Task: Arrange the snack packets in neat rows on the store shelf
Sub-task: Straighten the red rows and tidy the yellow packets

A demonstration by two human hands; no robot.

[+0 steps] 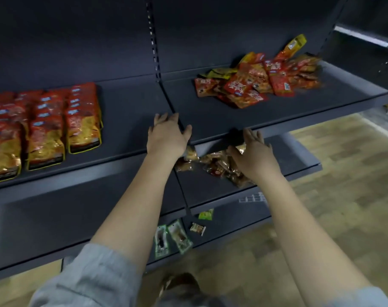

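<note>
Nearest the camera, two grey sleeves [95,278] are showing at the bottom edge, with bare forearms reaching away toward dark shelving. On the lowest shelf [233,227], green packets [173,238] are lying loose beside a small pale packet [197,228] and a lime-green one [206,214]. On the middle shelf [299,156], a heap of brown snack packets [217,166] is sitting just beneath the hands.

The left hand [167,135] is lying palm-down over the near edge of the top shelf [210,120], its grip slack, fingers straight and spread, taking hold of nothing. The right hand [254,151] is hovering in front of that shelf's front lip, above the brown heap, its grip likewise loose, fingers extended and spread, grasping nothing; whether it is touching the lip cannot be told.

Farther back on the top shelf, at the left, red-and-gold snack bags [44,127] are lying in overlapping rows running from near to far. At the far right, a jumbled pile of small red packets [257,83] is lying in disorder, well apart from both hands, with some yellow packets [219,73] along its left side and one orange-and-yellow packet [291,46] leaning up against the back panel [210,29]. Wooden flooring [354,196] is showing at the right.
</note>
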